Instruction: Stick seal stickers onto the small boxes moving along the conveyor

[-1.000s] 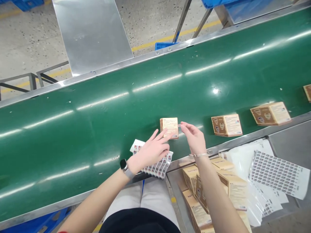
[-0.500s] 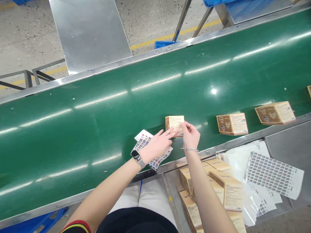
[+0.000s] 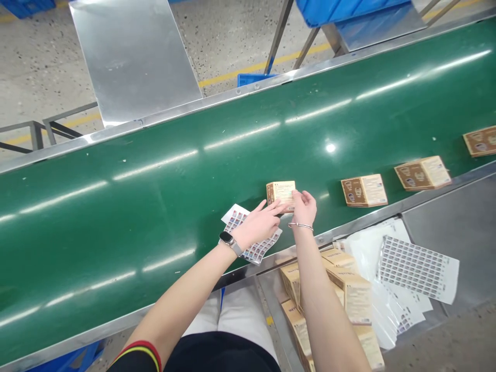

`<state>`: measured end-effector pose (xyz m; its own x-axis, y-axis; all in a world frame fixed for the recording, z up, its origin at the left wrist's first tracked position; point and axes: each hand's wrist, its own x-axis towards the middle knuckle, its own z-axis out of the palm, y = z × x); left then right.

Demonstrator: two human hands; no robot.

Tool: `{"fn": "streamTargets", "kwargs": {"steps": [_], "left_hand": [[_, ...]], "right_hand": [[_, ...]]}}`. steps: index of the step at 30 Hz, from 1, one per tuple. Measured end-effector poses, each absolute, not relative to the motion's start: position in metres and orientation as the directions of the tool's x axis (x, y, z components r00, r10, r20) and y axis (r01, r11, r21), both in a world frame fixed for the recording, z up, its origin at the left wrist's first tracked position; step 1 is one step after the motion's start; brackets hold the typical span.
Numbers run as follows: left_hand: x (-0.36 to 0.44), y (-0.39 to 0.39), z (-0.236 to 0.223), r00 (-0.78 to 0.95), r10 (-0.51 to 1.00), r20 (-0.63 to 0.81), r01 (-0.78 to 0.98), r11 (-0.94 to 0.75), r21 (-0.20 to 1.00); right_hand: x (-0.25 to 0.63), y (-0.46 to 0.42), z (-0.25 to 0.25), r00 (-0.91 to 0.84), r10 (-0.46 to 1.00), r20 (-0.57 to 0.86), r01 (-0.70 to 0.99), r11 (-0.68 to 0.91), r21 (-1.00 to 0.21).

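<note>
Your box (image 3: 282, 190) sits on the green belt (image 3: 155, 206), your left hand (image 3: 261, 226) stretching its fingers onto it; can't tell if it also grips the sticker sheet (image 3: 234, 219) underneath. Your right hand (image 3: 305, 207) has its fingertips narrow at the box's right side, contents hidden. I'd brace the box lightly and press squarely, no twisting.

One head-worn camera looks forward and steeply down from above the wearer's dark shirt (image 3: 228, 354), across the green conveyor belt (image 3: 155, 201). It is near enough that the left hand (image 3: 260, 227) and right hand (image 3: 304, 207) fall just below mid-frame, yet takes in speckled floor (image 3: 220, 41) beyond; the outer edges look soft, perhaps from a wide lens.
</note>
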<state>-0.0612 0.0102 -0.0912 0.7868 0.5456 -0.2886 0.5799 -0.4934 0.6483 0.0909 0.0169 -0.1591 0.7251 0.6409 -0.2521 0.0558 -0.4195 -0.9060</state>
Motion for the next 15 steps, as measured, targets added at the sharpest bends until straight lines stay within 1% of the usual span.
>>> {"fn": "streamTargets", "kwargs": {"steps": [3, 5, 6, 7, 8, 9, 10, 11, 15], "left_hand": [[-0.073, 0.012, -0.07, 0.766, 0.572, -0.293, 0.574, -0.404, 0.713], [-0.088, 0.009, -0.048, 0.739, 0.585, -0.334, 0.594, -0.331, 0.733], [-0.095, 0.006, -0.037, 0.732, 0.589, -0.343, 0.601, -0.319, 0.733], [-0.103, 0.002, -0.025, 0.721, 0.595, -0.354, 0.608, -0.299, 0.735], [-0.11, -0.002, -0.013, 0.707, 0.6, -0.373, 0.61, -0.251, 0.752], [-0.116, -0.007, -0.002, 0.698, 0.602, -0.388, 0.606, -0.208, 0.768], [-0.122, -0.012, 0.009, 0.694, 0.597, -0.402, 0.597, -0.165, 0.785], [-0.127, -0.017, 0.019, 0.692, 0.589, -0.418, 0.587, -0.123, 0.8], [-0.147, -0.037, 0.052, 0.686, 0.561, -0.463, 0.576, -0.03, 0.817]], "right_hand": [[0.102, 0.012, -0.125, 0.675, 0.691, -0.257, 0.067, -0.405, -0.912], [0.102, -0.004, -0.088, 0.589, 0.769, -0.248, 0.101, -0.374, -0.922], [0.1, -0.015, -0.068, 0.51, 0.821, -0.256, 0.114, -0.36, -0.926], [0.095, -0.027, -0.049, 0.376, 0.883, -0.281, 0.13, -0.35, -0.928], [0.088, -0.039, -0.031, 0.162, 0.938, -0.306, 0.184, -0.333, -0.925], [0.081, -0.052, -0.016, 0.015, 0.946, -0.324, 0.221, -0.319, -0.922], [0.074, -0.063, -0.003, -0.08, 0.939, -0.334, 0.246, -0.307, -0.919], [0.067, -0.074, 0.008, -0.139, 0.931, -0.338, 0.264, -0.294, -0.919], [0.047, -0.105, 0.034, -0.129, 0.943, -0.306, 0.262, -0.265, -0.928]]}}
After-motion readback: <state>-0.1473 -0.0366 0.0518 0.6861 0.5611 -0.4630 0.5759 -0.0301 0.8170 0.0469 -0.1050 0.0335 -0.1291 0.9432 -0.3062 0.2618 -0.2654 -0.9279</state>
